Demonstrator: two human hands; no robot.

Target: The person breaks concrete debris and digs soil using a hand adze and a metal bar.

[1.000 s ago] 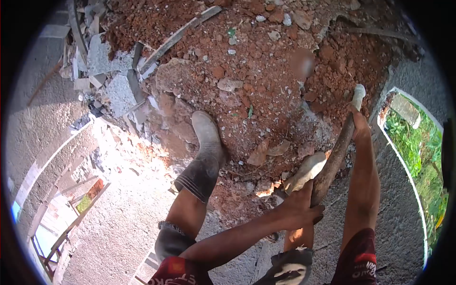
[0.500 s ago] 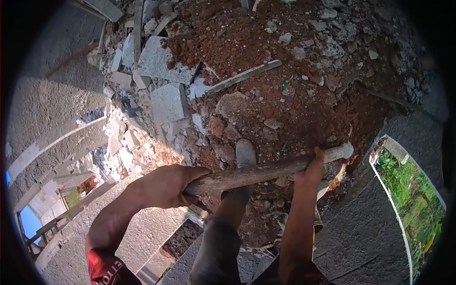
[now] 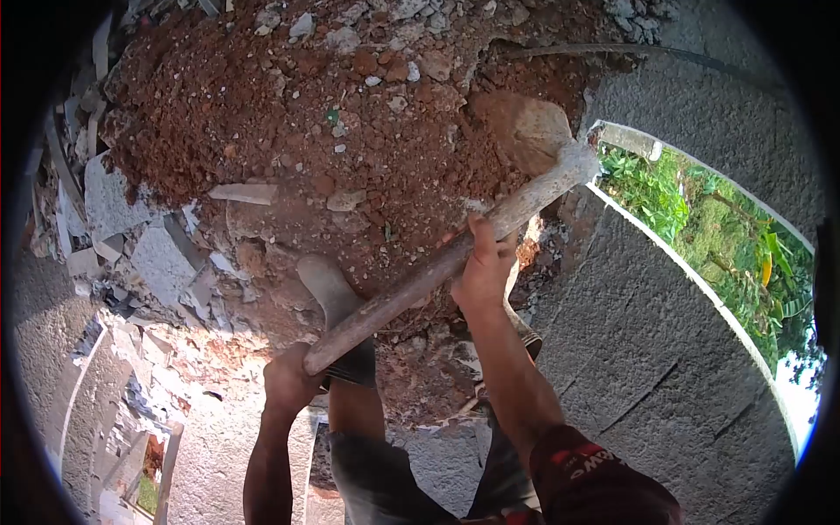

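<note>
My left hand (image 3: 290, 378) is wrapped round the lower end of a thick wooden handle (image 3: 398, 302). Farther up the same handle, my right hand (image 3: 486, 267) grips it from the right side. The handle slants up to the right and ends in a dirt-covered hoe head (image 3: 540, 131), which lies against reddish soil (image 3: 385, 157) beside the wall opening. How deep the blade's edge sits in the soil cannot be made out. My boot (image 3: 328, 293) stands on the soil just above my left hand, partly under the handle.
Broken concrete slabs (image 3: 166, 254) and rubble lie at the left. A rough grey wall (image 3: 639, 324) rises at the right, with an opening onto green plants (image 3: 717, 227). A thin dark rod (image 3: 612, 49) crosses the top right. A short wood piece (image 3: 245, 193) lies on the soil.
The view has turned toward the right-hand wall opening. The handle now slants more steeply, and the hoe head has come into sight. Both hands still hold the handle.
</note>
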